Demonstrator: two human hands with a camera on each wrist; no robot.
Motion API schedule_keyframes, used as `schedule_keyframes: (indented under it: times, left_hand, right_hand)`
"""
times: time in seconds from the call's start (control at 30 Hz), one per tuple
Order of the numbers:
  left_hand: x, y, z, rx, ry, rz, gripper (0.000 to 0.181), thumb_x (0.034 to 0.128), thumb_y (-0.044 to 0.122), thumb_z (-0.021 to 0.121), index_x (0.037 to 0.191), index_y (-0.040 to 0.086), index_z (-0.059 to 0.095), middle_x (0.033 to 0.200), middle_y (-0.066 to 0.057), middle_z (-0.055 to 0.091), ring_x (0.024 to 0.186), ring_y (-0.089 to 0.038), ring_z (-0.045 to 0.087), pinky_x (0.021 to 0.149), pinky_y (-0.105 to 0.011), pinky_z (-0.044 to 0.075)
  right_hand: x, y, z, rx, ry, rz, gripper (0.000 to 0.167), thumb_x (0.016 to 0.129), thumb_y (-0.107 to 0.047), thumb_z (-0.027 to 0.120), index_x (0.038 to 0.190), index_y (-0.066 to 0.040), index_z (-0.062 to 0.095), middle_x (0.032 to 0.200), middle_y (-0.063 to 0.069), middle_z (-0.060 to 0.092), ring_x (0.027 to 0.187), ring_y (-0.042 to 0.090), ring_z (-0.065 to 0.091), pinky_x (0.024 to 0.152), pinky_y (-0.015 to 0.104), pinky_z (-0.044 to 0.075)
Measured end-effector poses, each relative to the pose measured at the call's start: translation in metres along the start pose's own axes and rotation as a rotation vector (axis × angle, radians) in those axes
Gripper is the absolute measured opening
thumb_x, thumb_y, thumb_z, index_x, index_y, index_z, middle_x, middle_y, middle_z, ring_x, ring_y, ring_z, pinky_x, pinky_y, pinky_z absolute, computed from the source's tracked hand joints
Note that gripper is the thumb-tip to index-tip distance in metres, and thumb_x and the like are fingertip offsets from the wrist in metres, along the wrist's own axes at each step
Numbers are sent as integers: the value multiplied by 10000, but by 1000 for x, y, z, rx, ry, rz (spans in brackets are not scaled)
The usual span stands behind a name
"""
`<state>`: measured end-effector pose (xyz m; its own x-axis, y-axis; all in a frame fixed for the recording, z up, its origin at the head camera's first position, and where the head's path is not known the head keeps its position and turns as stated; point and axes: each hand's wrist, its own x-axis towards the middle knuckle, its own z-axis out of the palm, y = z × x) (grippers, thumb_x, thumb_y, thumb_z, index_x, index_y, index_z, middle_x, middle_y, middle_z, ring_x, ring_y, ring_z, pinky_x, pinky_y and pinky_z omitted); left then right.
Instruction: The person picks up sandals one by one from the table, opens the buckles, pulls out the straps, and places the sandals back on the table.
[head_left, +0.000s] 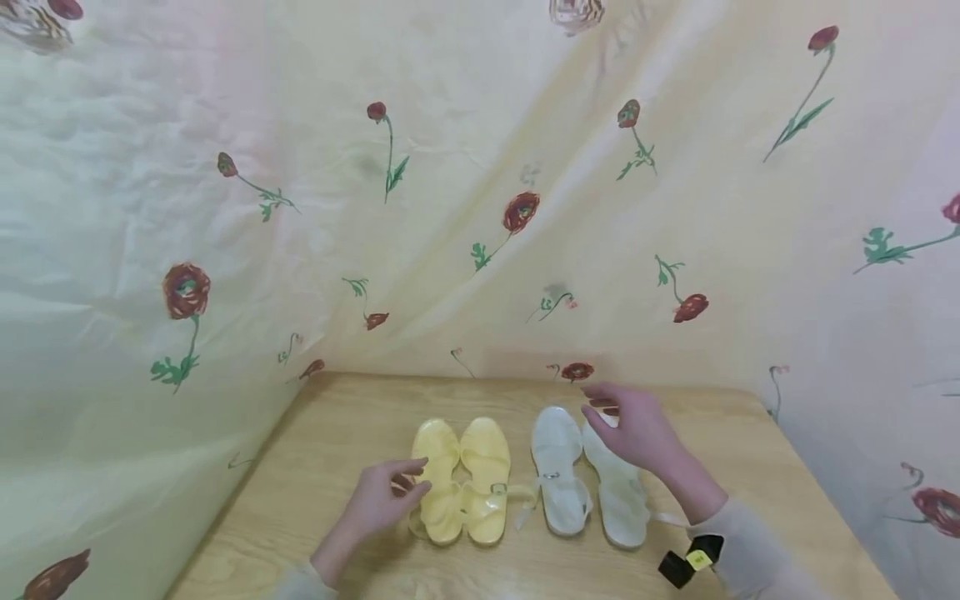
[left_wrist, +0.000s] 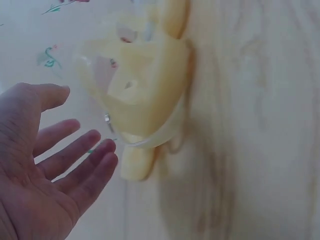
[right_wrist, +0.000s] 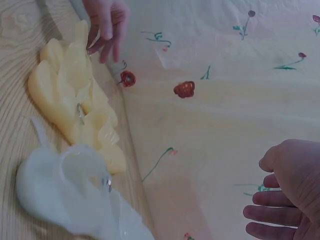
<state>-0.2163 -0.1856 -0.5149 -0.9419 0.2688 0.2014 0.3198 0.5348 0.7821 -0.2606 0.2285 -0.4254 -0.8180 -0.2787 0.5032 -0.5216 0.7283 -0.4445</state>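
Note:
Two yellow sandals [head_left: 486,442] lie side by side on the wooden table, toes to the back. To their right lie two pale white sandals [head_left: 557,442], set slightly apart. My left hand [head_left: 381,498] hovers by the left yellow sandal, fingers loosely bent and holding nothing; in the left wrist view its fingers point towards a yellow sandal [left_wrist: 170,85]. My right hand [head_left: 636,425] is raised above the right white sandal, covering part of its toe, and it too holds nothing. Buckles show on the straps of a yellow and a white sandal.
A wooden table [head_left: 360,408] ends at the back against a cream flowered cloth [head_left: 450,275], which also hangs at both sides. A black device with a yellow tag [head_left: 697,560] sits at the right wrist. Loose straps stick out beside the sandals.

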Motion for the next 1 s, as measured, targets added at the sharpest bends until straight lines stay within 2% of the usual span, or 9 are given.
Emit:
schedule_keyframes:
  times: [0.07,0.17,0.3,0.43,0.53,0.63,0.77,0.9,1.0]
  left_hand:
    - [-5,-4,4,12,-15,4,379,983,250,771,1245,-23,741,1175,-214,779,847,-79,709,756,-203,611]
    - [-12,-9,8,34,-10,17,311,971,256,782,1153,4,780,1115,-147,802,809,-28,667,727,-194,592]
    - [-16,-12,12,36,6,3,242,948,255,806,1070,47,807,1047,-92,811,777,-23,648,705,-199,583]
    - [-19,-13,15,34,21,-34,156,964,218,783,1023,79,823,995,-59,808,748,-10,642,692,-199,579]
    - [-17,-13,15,56,55,-51,88,970,139,759,1007,104,831,976,-51,813,747,-8,654,686,-196,579]
    - [-8,-11,13,69,95,-52,92,957,84,758,992,124,832,973,-51,818,751,-20,674,690,-198,582]
    - [0,-8,12,42,111,-60,69,942,85,781,978,119,829,964,-47,821,752,-32,686,715,-205,589]
    - [-3,-11,13,23,97,-80,48,933,99,797,973,97,824,951,-52,820,749,-27,678,715,-212,592]
    - [-7,-13,15,31,91,-97,65,933,112,798,990,91,821,955,-50,819,763,-29,680,726,-208,591]
  right_hand:
    - [1,-4,5,15,-3,-4,260,974,-80,740,1221,0,745,1120,168,807,971,330,796,820,485,661]
    - [4,-11,11,35,-8,-14,232,977,-74,735,1195,1,756,1111,156,811,961,315,800,814,456,664]
    - [7,-18,18,50,-33,-32,215,981,-69,730,1183,-5,764,1120,144,811,955,291,802,804,432,666]
    - [10,-23,26,49,-73,-34,223,986,-84,727,1196,-19,764,1124,127,813,957,272,799,815,443,665]
    - [16,-27,31,59,-97,-49,206,994,-94,722,1184,-29,767,1116,118,812,957,255,796,820,430,666]
    - [26,-34,35,87,-90,-81,184,990,-84,721,1156,-28,775,1084,116,816,931,244,797,795,397,669]
    - [34,-43,45,123,-83,-130,166,975,-57,723,1125,-16,780,1036,115,817,890,228,794,755,334,665]
    - [36,-53,64,119,-132,-172,154,975,-64,723,1111,-32,788,1011,83,819,871,180,785,757,285,656]
    - [36,-64,76,124,-188,-172,150,984,-81,712,1107,-53,794,1008,60,820,874,159,778,775,284,652]
